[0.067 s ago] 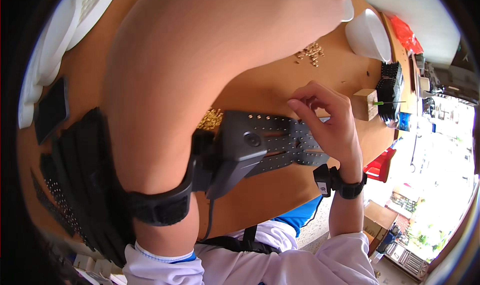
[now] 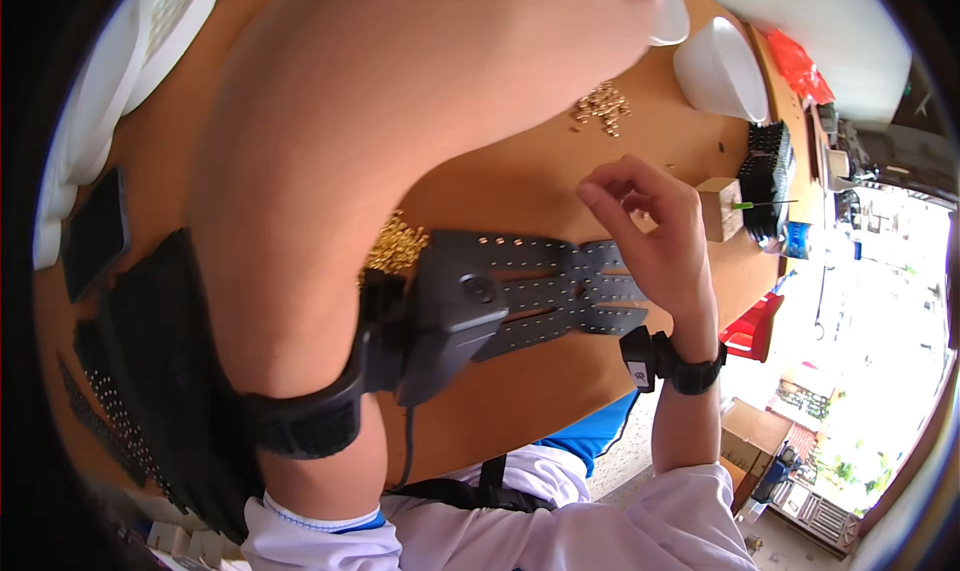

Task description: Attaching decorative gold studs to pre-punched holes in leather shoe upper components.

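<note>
My right hand (image 2: 655,233) hovers over the table beside a black strap piece (image 2: 540,289) with rows of small holes. Its thumb and forefinger are pinched together; whatever is between them is too small to make out. Several gold-coloured rivets sit along the strap piece's far edge. My left forearm crosses the view, and my left hand (image 2: 610,16) is at the top, next to a white cup (image 2: 670,13). Its fingers are mostly hidden, so I cannot tell if it grips the cup. Piles of small gold rivets (image 2: 395,246) and copper-coloured rivets (image 2: 604,109) lie on the table.
A white bowl (image 2: 720,69) stands at the far right, near a red plastic bag (image 2: 800,66). Stacked black strips (image 2: 766,166) and a wooden block (image 2: 718,209) with a green-handled tool are at the right. Black pieces (image 2: 160,361) and a phone (image 2: 97,233) lie left.
The whole view has shifted slightly left. My left hand has drawn back a little to the left, near the white cup. The right hand keeps its pinch over the strap piece.
</note>
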### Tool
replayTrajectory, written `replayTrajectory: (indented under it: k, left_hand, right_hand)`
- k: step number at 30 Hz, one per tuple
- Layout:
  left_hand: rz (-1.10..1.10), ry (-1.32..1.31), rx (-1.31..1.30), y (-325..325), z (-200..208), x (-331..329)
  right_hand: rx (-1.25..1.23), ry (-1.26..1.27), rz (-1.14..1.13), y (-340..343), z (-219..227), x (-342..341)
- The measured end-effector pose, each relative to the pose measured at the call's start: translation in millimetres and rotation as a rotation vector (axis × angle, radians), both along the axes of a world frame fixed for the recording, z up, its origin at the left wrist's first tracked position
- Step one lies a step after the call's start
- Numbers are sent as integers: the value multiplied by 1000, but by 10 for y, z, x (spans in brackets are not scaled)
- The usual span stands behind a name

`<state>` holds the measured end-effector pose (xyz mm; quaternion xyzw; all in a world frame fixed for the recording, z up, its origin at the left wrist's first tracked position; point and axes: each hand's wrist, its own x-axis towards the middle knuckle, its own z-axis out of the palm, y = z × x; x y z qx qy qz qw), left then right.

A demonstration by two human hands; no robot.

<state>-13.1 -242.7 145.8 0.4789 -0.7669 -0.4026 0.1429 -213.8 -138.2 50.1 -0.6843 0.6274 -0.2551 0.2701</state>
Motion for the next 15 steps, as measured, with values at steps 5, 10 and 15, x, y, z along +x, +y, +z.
replayTrajectory:
  k: [5, 10, 15]
  left_hand:
    - [-20, 43, 17, -56, 182, -85]
    - [-10, 61, -70, -16, 256, -37]
    - [12, 190, -506, 73, -90, -62]
  right_hand:
    - [-34, 57, -426, -234, -160, -422]
    - [-19, 59, -415, -369, -194, -433]
    - [-33, 108, -360, -332, -200, -383]
